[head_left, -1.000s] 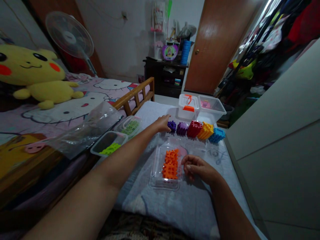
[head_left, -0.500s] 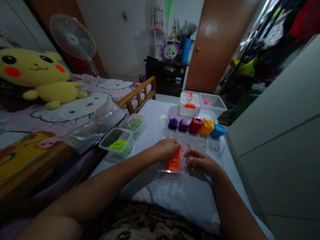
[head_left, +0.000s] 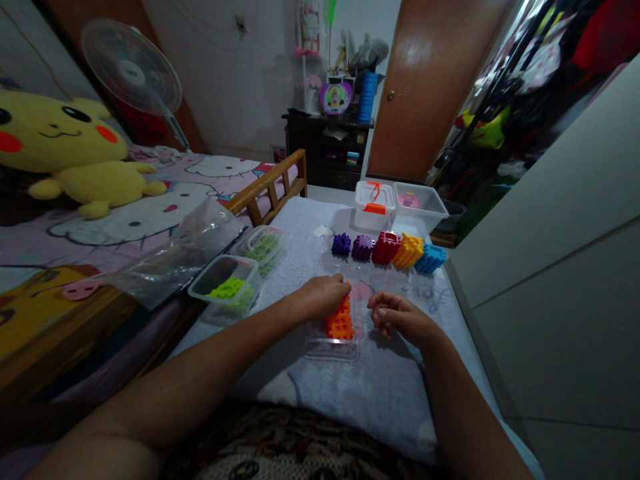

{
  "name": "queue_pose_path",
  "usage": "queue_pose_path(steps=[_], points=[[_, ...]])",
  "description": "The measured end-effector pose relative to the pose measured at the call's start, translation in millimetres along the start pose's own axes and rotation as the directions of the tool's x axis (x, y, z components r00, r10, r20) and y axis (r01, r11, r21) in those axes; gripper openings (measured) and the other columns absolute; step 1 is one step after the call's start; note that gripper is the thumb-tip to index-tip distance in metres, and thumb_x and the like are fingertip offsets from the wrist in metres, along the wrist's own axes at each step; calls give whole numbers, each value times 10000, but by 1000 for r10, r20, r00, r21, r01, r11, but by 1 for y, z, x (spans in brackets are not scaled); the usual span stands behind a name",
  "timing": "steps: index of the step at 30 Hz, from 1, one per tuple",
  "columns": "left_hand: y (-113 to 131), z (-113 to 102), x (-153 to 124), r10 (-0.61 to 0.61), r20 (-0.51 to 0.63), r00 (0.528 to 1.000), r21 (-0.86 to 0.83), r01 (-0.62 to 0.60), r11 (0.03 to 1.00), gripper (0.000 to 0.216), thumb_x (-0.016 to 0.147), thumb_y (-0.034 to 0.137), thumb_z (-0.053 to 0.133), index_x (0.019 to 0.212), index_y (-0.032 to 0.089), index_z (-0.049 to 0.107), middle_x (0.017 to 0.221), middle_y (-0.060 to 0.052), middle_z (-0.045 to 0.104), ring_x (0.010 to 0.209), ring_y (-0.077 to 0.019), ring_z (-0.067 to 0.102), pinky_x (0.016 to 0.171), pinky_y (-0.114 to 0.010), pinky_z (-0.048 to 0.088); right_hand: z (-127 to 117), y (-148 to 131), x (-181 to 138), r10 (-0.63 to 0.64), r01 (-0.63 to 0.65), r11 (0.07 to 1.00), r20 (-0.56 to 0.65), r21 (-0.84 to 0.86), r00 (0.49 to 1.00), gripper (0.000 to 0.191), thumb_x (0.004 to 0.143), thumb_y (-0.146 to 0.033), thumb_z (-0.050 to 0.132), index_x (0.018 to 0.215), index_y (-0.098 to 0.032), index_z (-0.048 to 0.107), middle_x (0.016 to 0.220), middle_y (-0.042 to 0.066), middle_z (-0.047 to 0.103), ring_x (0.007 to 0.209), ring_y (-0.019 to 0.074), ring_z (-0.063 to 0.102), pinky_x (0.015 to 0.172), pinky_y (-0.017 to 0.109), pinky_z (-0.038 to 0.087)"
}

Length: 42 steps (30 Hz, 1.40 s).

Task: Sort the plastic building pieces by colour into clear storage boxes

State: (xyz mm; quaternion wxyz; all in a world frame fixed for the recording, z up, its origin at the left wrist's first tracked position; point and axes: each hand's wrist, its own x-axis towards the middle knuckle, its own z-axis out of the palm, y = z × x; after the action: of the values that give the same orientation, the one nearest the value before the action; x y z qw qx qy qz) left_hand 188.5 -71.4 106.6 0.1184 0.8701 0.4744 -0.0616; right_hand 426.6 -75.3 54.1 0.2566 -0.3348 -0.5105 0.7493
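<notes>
Both hands at the tray of orange pieces, mid-frame

The cloth-covered surface [head_left: 385, 393] carries a clear tray [head_left: 330, 348] running away from the person, orange pieces [head_left: 340, 323] piled inside. The left hand [head_left: 323, 298] lies on the pile's upper-left end, fingers curled over it; whether it grasps a piece I cannot tell. The right hand [head_left: 397, 318], loosely curled and holding nothing, rests just right of the tray.
</notes>
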Motion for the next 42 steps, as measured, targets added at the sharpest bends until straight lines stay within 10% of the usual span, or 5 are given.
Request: queue_pose_path(steps=[17,23,32,37,42], points=[[-5,8,0,-3,-64,998,24,4,1000,234,899,147,436,1034,158,627,987,-133,678,856,-232,649,710,-315,491,-13,-7,-9,-86,88,996,-137,6,987,330,736,-370,779,951,-177,620,688,-17,634,499,91,556,439,205,437],[-5,4,0,-8,-89,996,9,8,1000,254,883,117,437,1021,159,645,1022,-117,669,886,-213,634,724,-295,482,-28,-17,-15,-257,313,949,-496,31,829,259,698,-324,773,889,-201,648,652,-28,605,515,91,524,447,204,426],[-7,9,1,29,-169,985,37,-23,999,241,887,117,453,985,170,667,982,-99,666,892,-213,610,750,-302,464,-43,-19,-20,-336,358,927,-674,-113,658,286,672,-363,740,880,-203,629,646,-33,590,521,102,510,479,227,403],[-9,6,-2,68,-238,969,22,-65,998,210,863,87,476,941,158,658,968,-102,660,889,-217,613,783,-319,490,-65,-10,-24,-459,-92,838,-787,-537,412,262,698,-414,638,831,-189,624,713,31,630,623,176,568,600,314,443],[-18,4,-17,69,-464,883,-152,-156,976,193,817,74,543,954,175,634,1085,-98,652,1055,-226,596,956,-367,484,-89,9,-30,-543,-539,450,-697,-712,467,293,768,-381,578,904,-145,685,905,156,662,866,282,617,751,374,447]])
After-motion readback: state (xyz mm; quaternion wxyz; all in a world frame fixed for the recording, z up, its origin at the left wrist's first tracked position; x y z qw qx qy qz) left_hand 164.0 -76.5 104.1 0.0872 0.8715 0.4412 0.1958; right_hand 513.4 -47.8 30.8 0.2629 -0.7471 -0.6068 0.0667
